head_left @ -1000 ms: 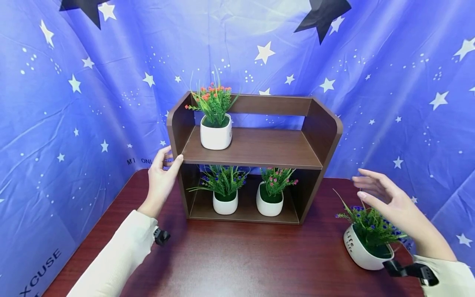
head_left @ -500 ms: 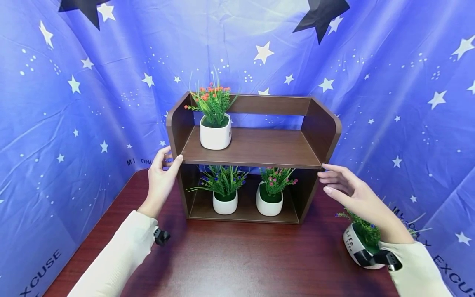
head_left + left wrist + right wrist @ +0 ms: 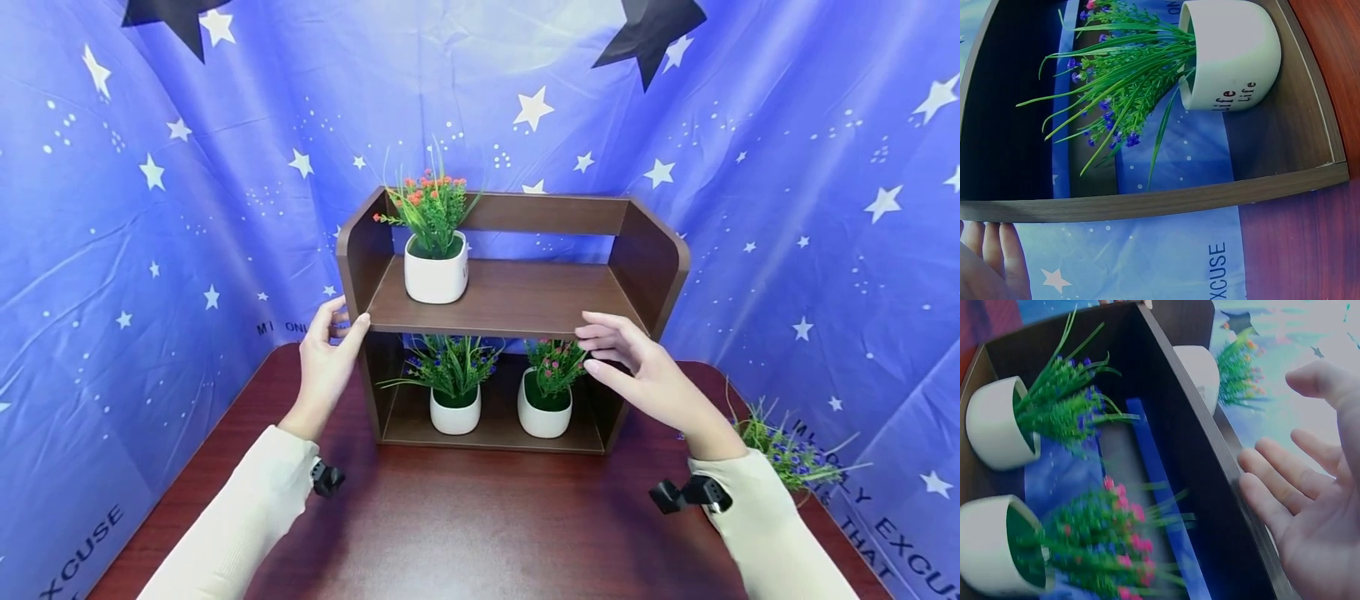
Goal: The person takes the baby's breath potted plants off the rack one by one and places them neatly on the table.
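Observation:
A dark brown two-tier shelf (image 3: 510,296) stands on the table. My left hand (image 3: 327,367) grips its left side panel, thumb at the front edge and fingers along the outer face. My right hand (image 3: 641,367) hovers before the shelf's right part, fingers apart and holding nothing, partly covering the pink-flowered potted plant (image 3: 546,400) on the lower tier. Beside that plant is a blue-flowered potted plant (image 3: 455,400), close up in the left wrist view. An orange-flowered potted plant (image 3: 437,267) sits at the left of the upper tier.
Another blue-flowered potted plant (image 3: 795,454) stands on the reddish-brown table (image 3: 465,525) at the right, its pot mostly hidden by the right sleeve. A blue star-patterned curtain (image 3: 247,167) surrounds the table on the left, back and right.
My right hand has moved left, from above the blue-flowered plant on the right, past the shelf's right edge, to its front. The left hand and the shelf have stayed put.

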The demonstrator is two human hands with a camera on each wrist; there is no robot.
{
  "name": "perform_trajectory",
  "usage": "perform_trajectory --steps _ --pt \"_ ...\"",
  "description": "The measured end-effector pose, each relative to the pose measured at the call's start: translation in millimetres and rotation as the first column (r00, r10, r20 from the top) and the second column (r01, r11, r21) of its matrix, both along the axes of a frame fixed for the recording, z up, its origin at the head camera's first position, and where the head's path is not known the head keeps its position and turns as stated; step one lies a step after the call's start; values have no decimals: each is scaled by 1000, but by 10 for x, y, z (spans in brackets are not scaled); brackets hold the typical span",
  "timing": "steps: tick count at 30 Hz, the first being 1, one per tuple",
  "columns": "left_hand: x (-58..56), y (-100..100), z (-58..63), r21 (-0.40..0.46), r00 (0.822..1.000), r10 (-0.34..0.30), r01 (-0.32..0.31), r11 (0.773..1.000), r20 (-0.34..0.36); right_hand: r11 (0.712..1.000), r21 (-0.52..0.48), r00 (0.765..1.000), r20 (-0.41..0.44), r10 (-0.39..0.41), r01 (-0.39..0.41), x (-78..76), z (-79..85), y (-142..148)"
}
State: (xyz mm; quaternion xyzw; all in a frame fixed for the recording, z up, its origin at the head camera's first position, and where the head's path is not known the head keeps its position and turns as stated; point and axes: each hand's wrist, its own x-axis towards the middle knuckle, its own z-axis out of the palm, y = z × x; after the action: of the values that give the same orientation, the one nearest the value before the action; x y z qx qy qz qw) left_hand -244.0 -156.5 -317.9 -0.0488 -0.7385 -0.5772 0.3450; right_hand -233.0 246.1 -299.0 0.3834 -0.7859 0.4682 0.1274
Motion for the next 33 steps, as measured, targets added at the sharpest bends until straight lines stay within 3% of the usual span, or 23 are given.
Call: perform_trajectory --steps 7,14,17,24,33 --pt "6 5 10 12 1000 -6 6 1000 -7 1000 28 1000 -14 5 -4 -123 83 -299" --pt "17 13 29 17 1000 -8 8 1000 -2 1000 2 999 31 -19 19 -237 193 -594" --pt "-33 -8 -8 6 1000 -1 1 1000 -6 999 -5 998 55 -36 36 -283 240 -724" --pt "-286 -126 -218 11 1000 -1 1 1000 -6 997 -13 991 115 -71 73 -381 323 -1001" --pt "-309 -148 -264 13 1000 1 -1 1000 -20 992 29 966 230 -122 119 -522 352 -1356"
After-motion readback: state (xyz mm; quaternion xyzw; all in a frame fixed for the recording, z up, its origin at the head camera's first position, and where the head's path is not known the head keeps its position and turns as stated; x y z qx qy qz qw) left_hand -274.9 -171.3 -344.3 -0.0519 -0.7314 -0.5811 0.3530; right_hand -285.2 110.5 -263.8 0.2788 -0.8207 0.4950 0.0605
